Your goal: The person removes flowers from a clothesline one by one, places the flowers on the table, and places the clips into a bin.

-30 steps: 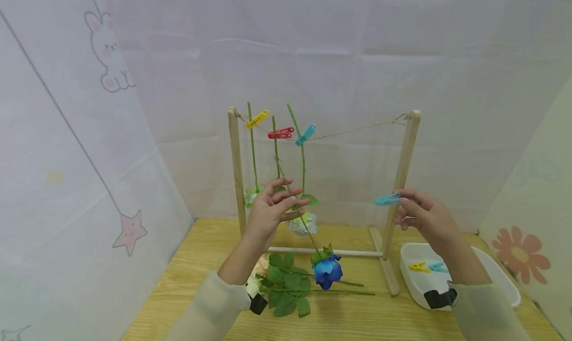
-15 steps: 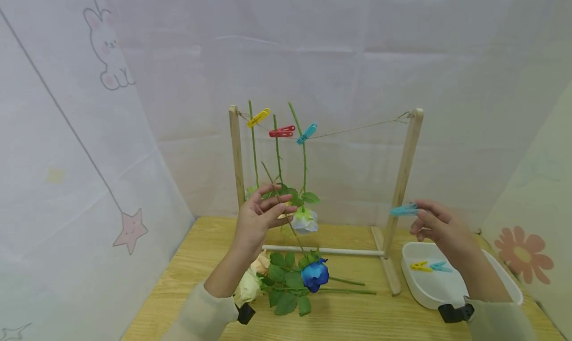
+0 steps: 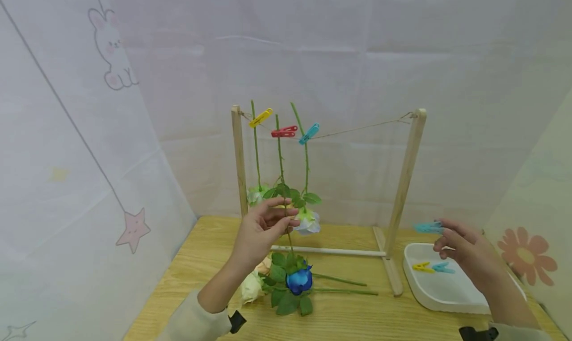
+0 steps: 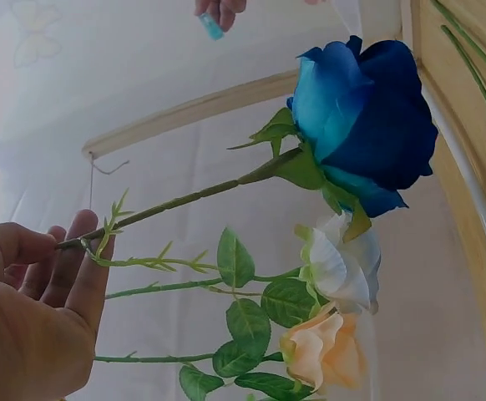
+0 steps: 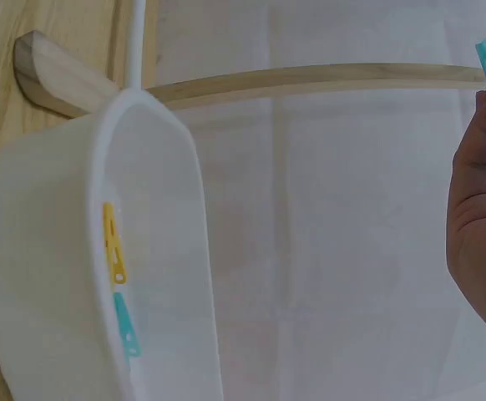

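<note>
My left hand [image 3: 259, 234] pinches the stem of a blue rose [image 3: 299, 280], whose bloom hangs downward. In the left wrist view, thumb and fingers meet on the thin stem [image 4: 189, 198], well away from the bloom. Off to the right, my right hand [image 3: 475, 256] holds a light blue clothespin [image 3: 428, 228] by its end, above the white tub's far side. On a string [image 3: 357, 129] behind, yellow [image 3: 261, 117], red [image 3: 284, 132] and blue [image 3: 309, 133] clothespins each hold a flower stem with its bloom down, among them a white rose [image 3: 308, 223].
A wooden frame [image 3: 404, 182] carries the string between two posts. On the table, cream roses [image 3: 251, 287] with green leaves lie under the blue bloom. The white tub [image 3: 447, 294] at right contains a yellow clothespin [image 3: 422, 267] and a blue one [image 3: 443, 267].
My left hand has come lower and a little left, bringing the blue rose along. My right hand has moved right and down, away from the frame's post, still holding the clothespin.
</note>
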Tool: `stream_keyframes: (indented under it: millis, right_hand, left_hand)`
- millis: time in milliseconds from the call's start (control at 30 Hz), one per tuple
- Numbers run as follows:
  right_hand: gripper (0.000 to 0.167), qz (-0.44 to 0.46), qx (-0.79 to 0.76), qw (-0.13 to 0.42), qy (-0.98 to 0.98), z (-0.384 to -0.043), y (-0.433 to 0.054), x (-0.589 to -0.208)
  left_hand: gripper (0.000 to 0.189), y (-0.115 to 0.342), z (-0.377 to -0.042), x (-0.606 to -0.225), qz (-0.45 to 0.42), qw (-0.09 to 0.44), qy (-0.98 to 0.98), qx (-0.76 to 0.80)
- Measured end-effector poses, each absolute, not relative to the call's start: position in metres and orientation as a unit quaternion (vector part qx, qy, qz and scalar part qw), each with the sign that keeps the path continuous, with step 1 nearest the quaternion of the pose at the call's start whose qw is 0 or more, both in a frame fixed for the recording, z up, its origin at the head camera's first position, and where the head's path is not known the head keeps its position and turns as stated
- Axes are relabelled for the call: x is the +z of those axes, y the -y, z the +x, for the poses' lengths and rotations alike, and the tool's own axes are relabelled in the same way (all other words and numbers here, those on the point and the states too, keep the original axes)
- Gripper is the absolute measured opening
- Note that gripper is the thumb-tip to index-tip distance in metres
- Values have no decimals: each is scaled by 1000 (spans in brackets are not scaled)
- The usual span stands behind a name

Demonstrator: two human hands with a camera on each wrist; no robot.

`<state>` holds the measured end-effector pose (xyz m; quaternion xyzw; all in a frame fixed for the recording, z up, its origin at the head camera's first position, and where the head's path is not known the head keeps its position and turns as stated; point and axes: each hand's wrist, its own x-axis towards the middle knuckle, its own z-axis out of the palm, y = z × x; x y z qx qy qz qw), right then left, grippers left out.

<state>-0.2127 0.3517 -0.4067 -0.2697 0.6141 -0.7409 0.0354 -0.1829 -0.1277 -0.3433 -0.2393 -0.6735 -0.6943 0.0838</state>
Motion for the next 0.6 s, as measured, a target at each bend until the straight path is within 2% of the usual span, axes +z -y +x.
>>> stream_keyframes:
  millis: [100, 433, 600]
  right_hand:
    - [44, -258, -736, 35, -625, -208, -360, -413]
    - [50, -304, -754, 46, -581, -206, -382, -440]
    - [50, -293, -752, 44, -589, -204, -390, -450]
  left_hand:
    - [34, 128, -179, -345, -255, 98, 689, -671]
    - [39, 121, -163, -342, -339, 184, 748, -540]
    - [38, 114, -154, -343, -370, 234, 773, -459]
